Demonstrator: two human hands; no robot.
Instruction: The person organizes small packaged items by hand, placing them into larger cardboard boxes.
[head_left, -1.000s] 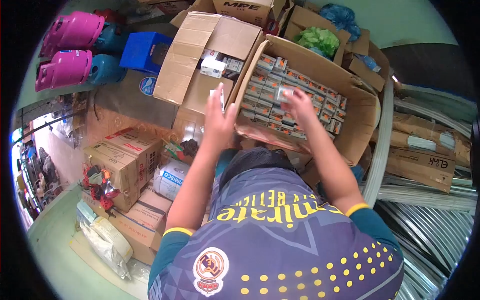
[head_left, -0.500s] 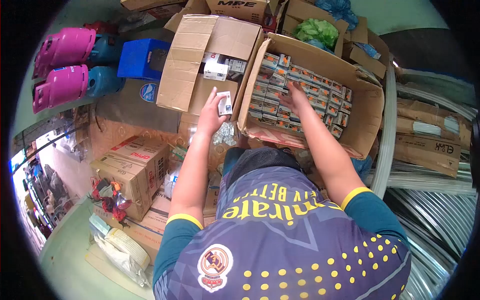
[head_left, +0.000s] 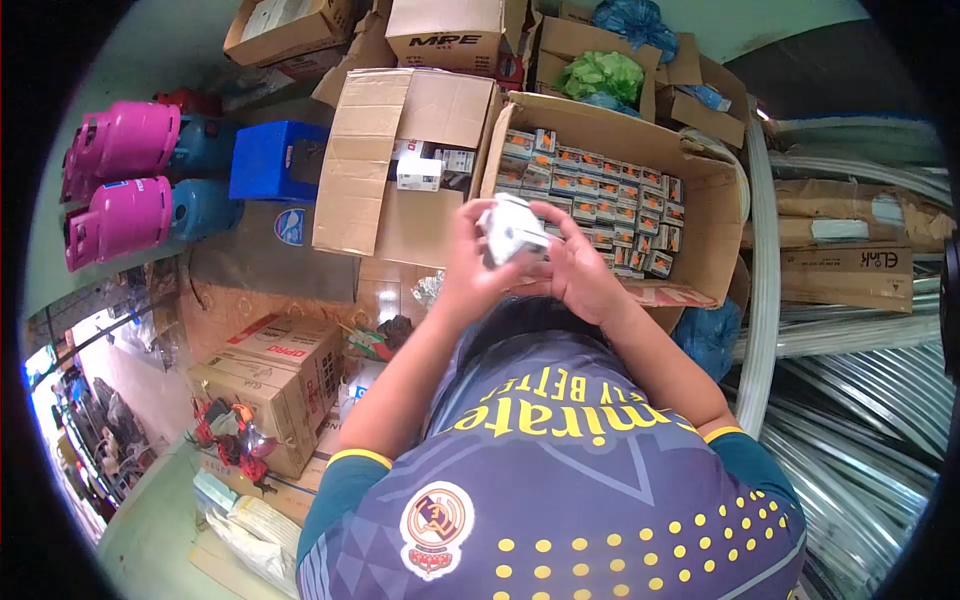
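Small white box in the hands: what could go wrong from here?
1. The left hand holds the small white box with the right hand close beside it; a poor grip could let it drop.
2. A second white box sits loose at the opening of the left carton; a passing hand might knock it.
3. The held box is blurred, so an unfastened end could go unnoticed.

1 camera looks forward and steeply down from the head. Its wide view shows the left hand (head_left: 478,262) and right hand (head_left: 585,272) close up, the shirt (head_left: 590,495) nearer, an open carton (head_left: 712,215) beyond them.
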